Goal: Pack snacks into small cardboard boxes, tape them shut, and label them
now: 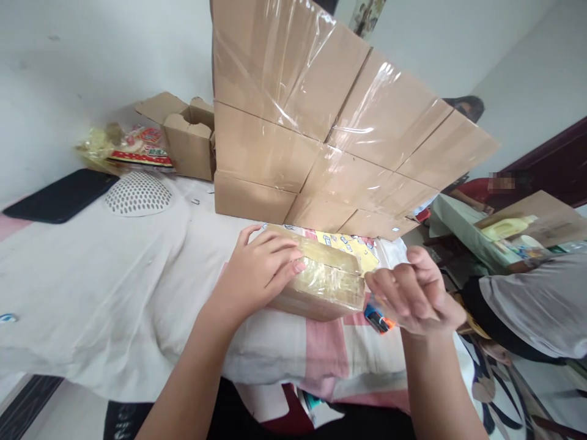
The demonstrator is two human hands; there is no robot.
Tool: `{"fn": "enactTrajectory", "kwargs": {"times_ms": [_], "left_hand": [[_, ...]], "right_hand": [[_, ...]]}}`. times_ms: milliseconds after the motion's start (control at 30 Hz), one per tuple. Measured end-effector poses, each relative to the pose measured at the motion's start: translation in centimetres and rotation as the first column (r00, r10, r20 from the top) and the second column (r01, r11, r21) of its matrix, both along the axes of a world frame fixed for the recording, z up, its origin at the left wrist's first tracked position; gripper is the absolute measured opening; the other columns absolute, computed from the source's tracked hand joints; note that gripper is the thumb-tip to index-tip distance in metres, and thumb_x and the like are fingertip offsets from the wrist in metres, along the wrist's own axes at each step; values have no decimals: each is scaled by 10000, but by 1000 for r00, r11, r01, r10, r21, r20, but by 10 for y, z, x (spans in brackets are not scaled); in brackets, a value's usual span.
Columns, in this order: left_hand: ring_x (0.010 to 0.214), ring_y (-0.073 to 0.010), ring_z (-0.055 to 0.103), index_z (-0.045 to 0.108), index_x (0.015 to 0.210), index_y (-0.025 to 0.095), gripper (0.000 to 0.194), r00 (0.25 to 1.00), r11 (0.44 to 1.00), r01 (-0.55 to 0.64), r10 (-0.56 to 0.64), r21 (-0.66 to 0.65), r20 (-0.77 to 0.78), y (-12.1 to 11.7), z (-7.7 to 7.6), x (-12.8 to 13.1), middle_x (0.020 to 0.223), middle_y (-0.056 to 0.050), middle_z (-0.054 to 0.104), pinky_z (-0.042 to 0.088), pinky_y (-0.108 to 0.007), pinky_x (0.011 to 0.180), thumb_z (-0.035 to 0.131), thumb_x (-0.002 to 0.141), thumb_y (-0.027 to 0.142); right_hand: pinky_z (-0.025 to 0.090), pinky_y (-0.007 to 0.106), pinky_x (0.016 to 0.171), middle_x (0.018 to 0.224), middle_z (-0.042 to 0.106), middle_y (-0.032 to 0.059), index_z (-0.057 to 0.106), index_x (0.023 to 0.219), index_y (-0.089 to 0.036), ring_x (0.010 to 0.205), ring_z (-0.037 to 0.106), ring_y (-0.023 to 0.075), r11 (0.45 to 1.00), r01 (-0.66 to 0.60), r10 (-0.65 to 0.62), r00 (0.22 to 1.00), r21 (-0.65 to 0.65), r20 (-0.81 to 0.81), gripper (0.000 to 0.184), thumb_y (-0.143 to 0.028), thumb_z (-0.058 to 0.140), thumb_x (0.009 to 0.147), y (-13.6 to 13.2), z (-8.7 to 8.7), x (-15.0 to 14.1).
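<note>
A small cardboard box (323, 278) wrapped in clear tape lies on a cloth-covered surface (105, 287) in front of me. My left hand (257, 269) rests flat on the box's left end, fingers stretched over its top. My right hand (410, 293) is closed just right of the box, gripping an orange and blue tape dispenser (379, 319) whose tip shows below the fingers. Clear tape appears to run from that hand to the box's right end.
A tall stack of taped cardboard boxes (321, 128) stands right behind the small box. An open carton (188, 137), snack packets (132, 146), a white perforated dome (137, 192) and a black pad (59, 195) lie far left. Another person (536, 308) sits at right.
</note>
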State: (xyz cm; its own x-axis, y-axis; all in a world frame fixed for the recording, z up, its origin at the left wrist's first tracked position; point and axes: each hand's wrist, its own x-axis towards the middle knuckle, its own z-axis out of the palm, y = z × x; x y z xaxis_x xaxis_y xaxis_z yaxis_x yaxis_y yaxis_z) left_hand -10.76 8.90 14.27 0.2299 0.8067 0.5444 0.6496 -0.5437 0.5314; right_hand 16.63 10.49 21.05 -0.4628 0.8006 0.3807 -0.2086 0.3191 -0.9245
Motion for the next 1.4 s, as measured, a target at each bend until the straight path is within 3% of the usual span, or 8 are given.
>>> {"fn": "enactTrajectory", "kwargs": {"times_ms": [100,233,600,833,933,1000,1167,1400], "left_hand": [[1171,-217,632,727,1082,264,385,1000,1000,-8,8,-5,-2,0,0,1,1205,1,751,221,-493,1134,359,1060,375],[1162,-213,647,729,1075,262,384,1000,1000,-15,15,2,11,1,0,1,1173,6,765,243,-485,1136,361,1058,368],[1157,-207,650,732,1067,254,361,1000,1000,-12,12,14,8,0,-3,0,1169,22,769,248,-493,1134,385,1056,351],[1165,-210,650,737,1004,256,357,1000,1000,-23,23,-3,-9,0,-4,1,1165,27,771,242,-502,1138,396,1053,350],[1161,-205,650,727,992,259,323,999,1000,-29,29,-3,-17,0,-4,3,1168,32,769,253,-494,1134,423,1047,354],[1149,-205,651,716,983,257,279,998,999,-53,53,-7,-29,-1,-4,5,1159,33,768,263,-488,1132,465,1034,369],[1159,-211,642,697,1056,277,190,991,994,-108,106,-25,-82,-3,3,6,1189,32,751,251,-500,1151,538,1002,365],[1290,-249,569,680,1181,311,250,969,985,-115,83,-126,-232,12,19,6,1360,3,674,278,-537,1169,570,968,384]], "right_hand": [[441,310,591,555,585,-67,687,1138,-321,496,528,141,997,81,-83,981,18,176,302,-372,788,858,5,-3,-3],[481,329,763,784,711,-6,688,1103,-262,758,654,171,952,243,-303,826,185,474,250,-255,773,867,22,-20,-9],[474,308,763,816,687,-20,640,1142,-259,778,639,159,922,284,-381,788,265,483,259,-273,718,896,41,-32,-7],[490,364,806,859,699,3,601,1233,-269,868,653,220,854,198,-491,615,482,618,344,-266,690,902,37,-33,-15],[463,460,981,1153,698,68,541,1365,-277,1129,609,292,775,193,-610,476,602,633,535,-312,729,866,37,-32,-17],[456,486,1016,1341,630,88,501,1411,-283,1229,566,317,773,233,-626,428,590,651,623,-371,746,845,38,-35,-16],[512,440,942,1334,648,85,540,1347,-262,1132,637,273,864,365,-499,530,347,686,491,-444,654,905,43,-48,-12],[495,402,955,1139,728,73,669,1111,-217,1084,662,257,901,365,-421,610,234,672,274,-391,629,903,45,-50,-13]]}}
